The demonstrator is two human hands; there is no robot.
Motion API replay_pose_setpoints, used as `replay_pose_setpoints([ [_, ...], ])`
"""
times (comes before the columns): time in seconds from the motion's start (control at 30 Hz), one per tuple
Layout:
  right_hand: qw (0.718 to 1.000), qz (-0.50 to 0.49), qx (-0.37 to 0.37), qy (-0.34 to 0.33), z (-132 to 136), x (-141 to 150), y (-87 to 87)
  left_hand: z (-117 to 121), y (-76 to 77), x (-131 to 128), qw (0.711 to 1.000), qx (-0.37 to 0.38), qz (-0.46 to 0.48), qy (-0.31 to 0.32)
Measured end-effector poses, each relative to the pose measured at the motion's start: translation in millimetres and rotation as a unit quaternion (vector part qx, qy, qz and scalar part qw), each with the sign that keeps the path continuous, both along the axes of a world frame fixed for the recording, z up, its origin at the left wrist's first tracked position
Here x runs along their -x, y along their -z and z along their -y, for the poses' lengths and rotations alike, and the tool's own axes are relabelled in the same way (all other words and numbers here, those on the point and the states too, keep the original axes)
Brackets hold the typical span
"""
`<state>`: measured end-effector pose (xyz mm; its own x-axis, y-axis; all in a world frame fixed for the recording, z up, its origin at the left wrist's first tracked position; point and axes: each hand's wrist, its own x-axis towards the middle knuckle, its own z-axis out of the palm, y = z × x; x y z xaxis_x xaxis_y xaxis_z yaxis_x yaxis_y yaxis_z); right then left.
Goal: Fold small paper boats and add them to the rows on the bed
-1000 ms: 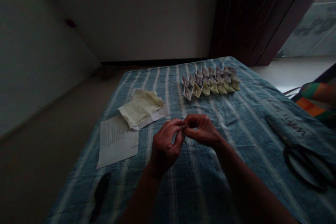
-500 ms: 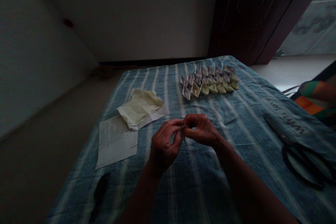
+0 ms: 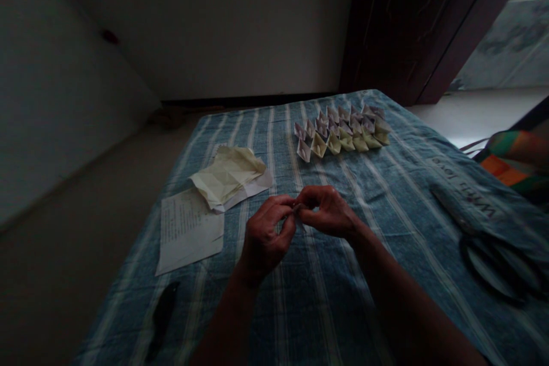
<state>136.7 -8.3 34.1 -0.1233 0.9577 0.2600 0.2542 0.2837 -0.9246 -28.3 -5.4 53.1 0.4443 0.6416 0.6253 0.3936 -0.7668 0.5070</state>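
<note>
My left hand [image 3: 268, 234] and my right hand [image 3: 326, 211] meet above the middle of the table, fingertips pinched together. Between them is a small folded piece of paper [image 3: 297, 210], mostly hidden by the fingers. Beyond my hands, folded paper boats [image 3: 333, 143] stand in several close rows, the nearest mostly yellowish and the others pale purple. To the left of my left hand lie creased yellowish sheets [image 3: 229, 174] on top of white paper. A printed white sheet [image 3: 191, 234] lies partly under them.
A striped blue cloth [image 3: 257, 320] covers the table. Large black-handled scissors [image 3: 484, 246] lie at the right, beside lettering on the cloth. A black object, perhaps a folding knife [image 3: 163, 314], lies at the front left. A dark door [image 3: 403, 23] stands behind.
Both hands stay in nearly the same place, still pinching the small paper. Their fingers have shifted only slightly. The view has moved a little; the things on the table lie as before.
</note>
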Motion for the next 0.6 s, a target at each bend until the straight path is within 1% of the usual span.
replay_pose_setpoints([
  [0.2,1.0,0.02,-0.006,0.004,0.1,-0.5,-1.1,-0.5,0.6,0.8,1.0,-0.002,-0.004,0.003],
  [0.47,0.999,0.043,-0.018,0.008,1.8,-1.1,-4.3,-1.4,0.9,2.1,0.999,-0.005,-0.019,0.028],
  [0.53,0.998,0.053,-0.023,0.013,2.1,-1.7,-4.9,-1.8,-0.1,3.4,0.999,0.006,-0.014,0.041],
  [0.6,0.998,0.06,-0.028,0.008,2.3,-2.5,-5.2,-2.3,-1.3,5.4,0.998,0.037,0.001,0.054],
])
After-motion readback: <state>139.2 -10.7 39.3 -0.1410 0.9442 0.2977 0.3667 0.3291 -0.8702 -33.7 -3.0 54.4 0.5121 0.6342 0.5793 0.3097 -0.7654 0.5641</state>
